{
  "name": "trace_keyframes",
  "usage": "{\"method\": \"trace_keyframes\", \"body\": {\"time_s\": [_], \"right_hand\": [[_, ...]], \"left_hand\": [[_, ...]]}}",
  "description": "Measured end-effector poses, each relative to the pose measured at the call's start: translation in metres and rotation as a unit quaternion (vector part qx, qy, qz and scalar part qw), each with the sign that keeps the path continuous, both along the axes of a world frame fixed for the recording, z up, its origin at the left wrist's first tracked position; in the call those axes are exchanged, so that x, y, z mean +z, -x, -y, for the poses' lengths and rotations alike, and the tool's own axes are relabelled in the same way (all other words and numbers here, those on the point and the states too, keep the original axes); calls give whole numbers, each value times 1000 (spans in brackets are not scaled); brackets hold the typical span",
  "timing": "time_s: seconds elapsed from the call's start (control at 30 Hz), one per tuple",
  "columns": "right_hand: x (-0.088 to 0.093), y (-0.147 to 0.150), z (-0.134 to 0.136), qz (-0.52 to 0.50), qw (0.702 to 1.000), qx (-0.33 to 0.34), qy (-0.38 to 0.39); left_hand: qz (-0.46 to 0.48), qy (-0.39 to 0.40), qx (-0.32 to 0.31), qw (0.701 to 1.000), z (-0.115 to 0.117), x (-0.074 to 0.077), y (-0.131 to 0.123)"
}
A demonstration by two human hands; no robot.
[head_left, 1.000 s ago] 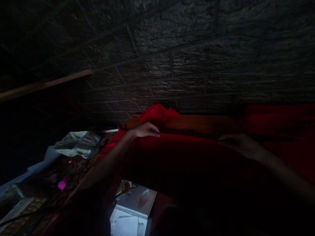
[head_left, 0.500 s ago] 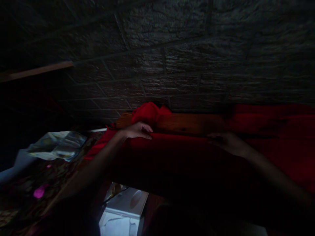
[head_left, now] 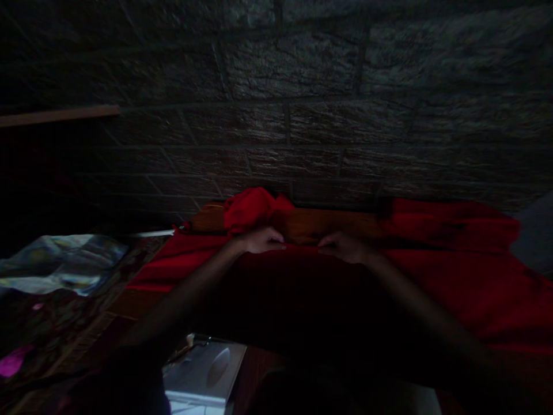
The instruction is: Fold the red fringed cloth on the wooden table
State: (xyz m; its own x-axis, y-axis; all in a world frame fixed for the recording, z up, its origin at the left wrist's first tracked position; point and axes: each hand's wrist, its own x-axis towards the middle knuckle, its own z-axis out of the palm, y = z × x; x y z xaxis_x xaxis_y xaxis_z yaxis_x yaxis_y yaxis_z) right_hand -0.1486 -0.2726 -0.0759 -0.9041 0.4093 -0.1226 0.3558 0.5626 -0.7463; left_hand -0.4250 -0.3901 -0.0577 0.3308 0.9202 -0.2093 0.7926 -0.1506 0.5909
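A wide red cloth (head_left: 449, 288) lies spread along a wooden surface (head_left: 345, 222), its far edge running left to right in front of me. My left hand (head_left: 264, 240) pinches that edge left of centre, thumb low and fingers curled above. A short gap to the right, my right hand (head_left: 343, 246) grips the same edge between thumb and fingers. Deep shadow hides the cloth's middle and the exact fingertip contact. Behind my left hand a red cloth bunch (head_left: 246, 210) rests on the wood.
A dark block wall (head_left: 311, 121) rises behind. More red fabric (head_left: 449, 222) lies folded at the right. Below my left forearm is a pale box-like object (head_left: 205, 372). A crumpled plastic sheet (head_left: 64, 262) and a pink item (head_left: 15, 362) lie at left.
My hands have come closer together along the cloth edge, the right moving left and the left slightly right. Both fingers and thumbs look more closed. The view has shifted a little.
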Motion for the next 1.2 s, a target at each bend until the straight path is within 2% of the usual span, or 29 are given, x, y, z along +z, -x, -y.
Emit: {"method": "trace_keyframes", "body": {"time_s": [0.07,0.13,0.2,0.23,0.3,0.37,0.47,0.57,0.67,0.77,0.97,1.1,1.2], "right_hand": [[-7,0,-1,-25,999,-35,6],[-10,-2,0,-40,998,-50,-8],[-6,-4,7,-34,996,-55,-68],[-2,-5,14,-25,991,-66,-117],[7,-10,39,-9,969,-93,-228],[11,-19,76,-12,947,-86,-309],[0,-38,135,-43,936,-18,-350],[-21,-63,167,-44,932,-18,-359],[-33,-99,168,4,928,-82,-364],[-31,-143,162,47,915,-142,-375],[-27,-220,158,95,892,-175,-406],[-37,-260,150,101,877,-226,-411],[-43,-275,147,89,867,-257,-418]], "left_hand": [[-24,-38,27,999,3,-5,-6],[-62,-123,72,988,15,-8,-19],[-105,-207,95,968,31,-11,-39],[-122,-226,81,963,40,-13,-51],[-138,-227,13,964,55,-20,-72],[-141,-226,-53,963,65,-27,-85],[-156,-240,-86,954,69,-36,-91],[-173,-259,-81,947,65,-42,-87],[-177,-275,-79,942,61,-47,-84],[-180,-272,-85,941,61,-49,-84],[-173,-284,-85,939,60,-52,-84],[-170,-287,-77,940,60,-52,-83],[-186,-297,-65,934,77,-45,-86]]}}
